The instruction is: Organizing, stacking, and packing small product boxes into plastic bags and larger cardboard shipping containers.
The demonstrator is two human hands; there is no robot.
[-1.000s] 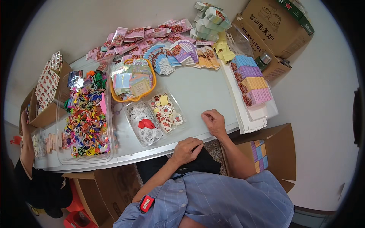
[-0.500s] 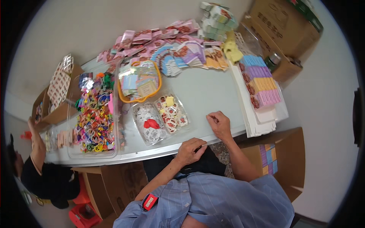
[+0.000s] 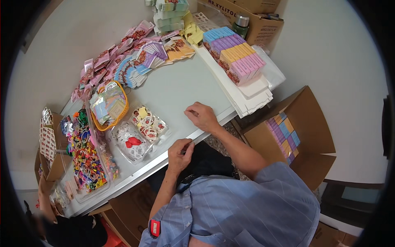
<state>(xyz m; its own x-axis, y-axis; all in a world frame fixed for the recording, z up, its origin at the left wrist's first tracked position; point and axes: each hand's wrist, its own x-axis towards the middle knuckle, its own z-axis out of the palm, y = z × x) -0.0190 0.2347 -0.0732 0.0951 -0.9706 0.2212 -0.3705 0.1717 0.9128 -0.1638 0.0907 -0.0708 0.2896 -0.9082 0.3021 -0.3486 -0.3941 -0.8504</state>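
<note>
My left hand (image 3: 180, 154) rests at the near edge of the pale table (image 3: 177, 90), thumb and fingers curled together. Anything between them is too small to make out. Further right, my right hand (image 3: 203, 117) is over the tabletop with its fingers bent in, and its grip is hidden too. Left of my hands lies a clear plastic tray (image 3: 161, 133) with two sections. One holds small printed stickers (image 3: 144, 121); the other has white printed pieces (image 3: 131, 142) with a red scrap (image 3: 133, 142) on top.
An orange basket (image 3: 125, 103) of cards and a clear bin (image 3: 108, 164) of colourful trinkets stand left. Pink packets (image 3: 98, 59) and fanned blue cards (image 3: 129, 72) lie behind. Stacked small boxes (image 3: 234, 53) stand far right, above an open carton (image 3: 317, 127). Another person's arm (image 3: 47, 201) shows lower left.
The whole view has turned, so the table now slants and its contents sit further left. Both hands stay at the near edge with fingers still bent; no object has visibly been moved.
</note>
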